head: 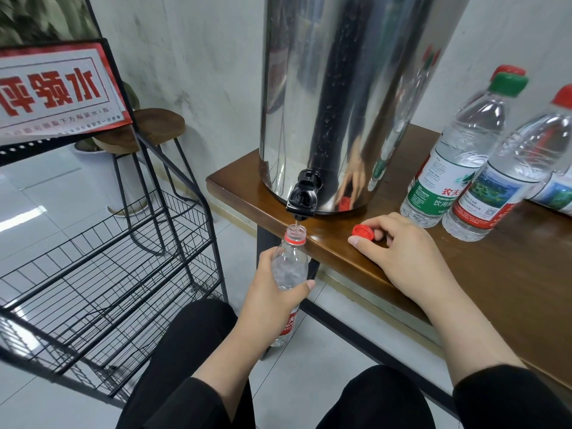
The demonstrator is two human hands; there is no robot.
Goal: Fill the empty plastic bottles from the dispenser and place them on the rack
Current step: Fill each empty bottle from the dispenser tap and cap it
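The left hand (pixel 272 292) grips 1 bottle (pixel 289 267) upright, mouth up under the tap (pixel 301 201); right hand (pixel 399 246) fingers pinch a red cap (pixel 362 232) on the bench (pixel 495 274).

Left hand (pixel 272 292) is raised in front of the knees, fingers and thumb curled in a firm grip, forearm angled up. Right hand (pixel 399 243) lies palm down, fingers bent, apparently pinching at the tips. Dark sleeve on the right forearm.
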